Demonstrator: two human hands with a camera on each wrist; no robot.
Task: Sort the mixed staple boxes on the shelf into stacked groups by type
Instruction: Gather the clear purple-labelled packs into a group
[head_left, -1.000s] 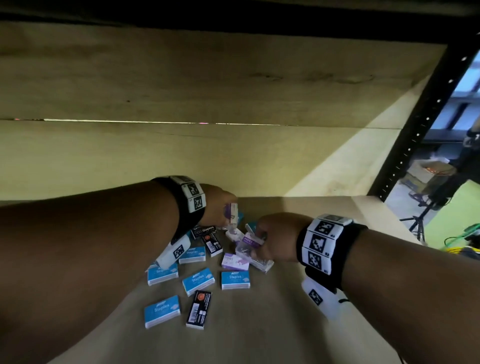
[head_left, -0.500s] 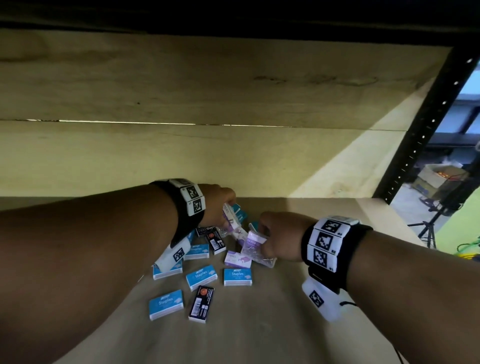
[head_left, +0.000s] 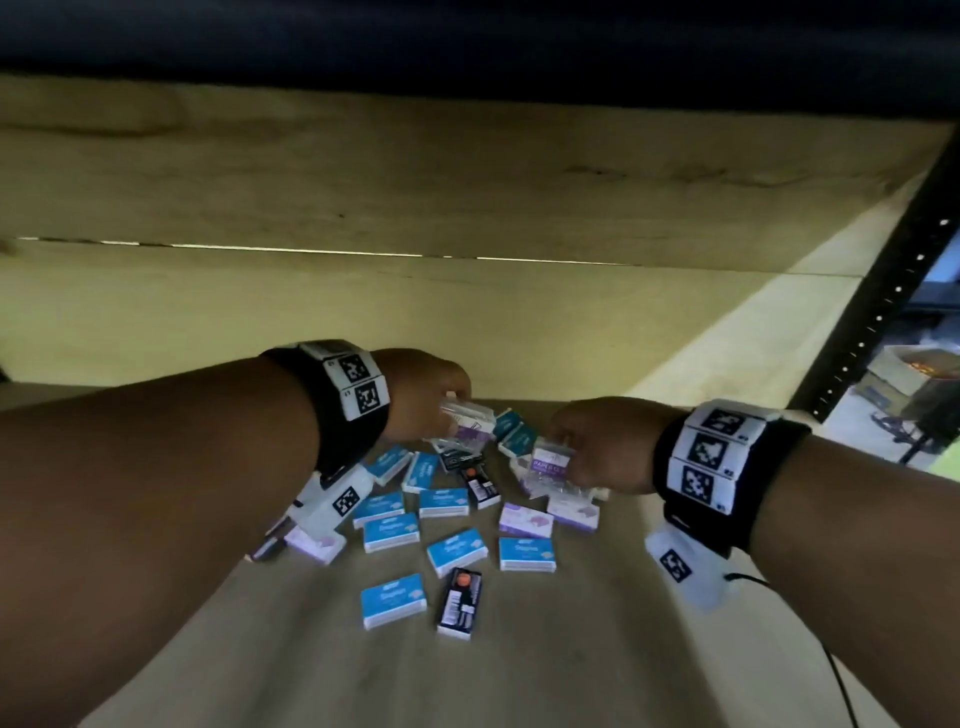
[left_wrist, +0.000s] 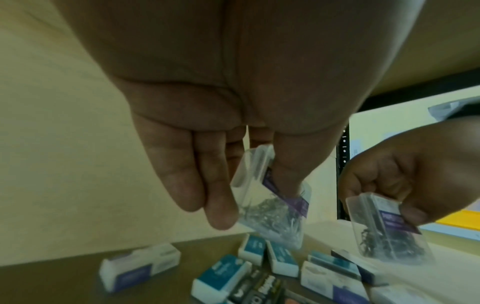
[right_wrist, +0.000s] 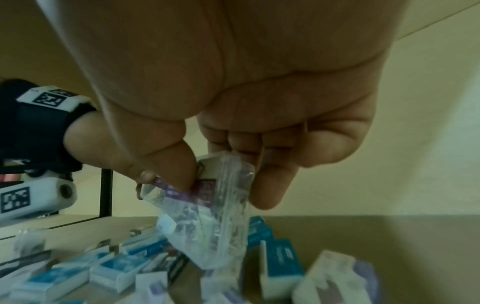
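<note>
Clear boxes (left_wrist: 270, 197) pinched between both hands' fingers (left_wrist: 221, 205)

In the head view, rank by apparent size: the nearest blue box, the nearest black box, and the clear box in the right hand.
1. Blue box
2. Black box, narrower
3. Clear box, though the right hand hides part and it sits farther away, so unsure.

1. Plain wooden shelf (head_left: 519, 675), pale boards behind it.
2. Blue staple boxes (head_left: 393, 601) lie scattered flat across the middle, loosely bunched together.
3. Two black boxes (head_left: 460, 601) in there too, one just beside the nearest blue one.
4. Purple-and-white boxes (head_left: 524, 521) sit at both edges of the pile.
</note>
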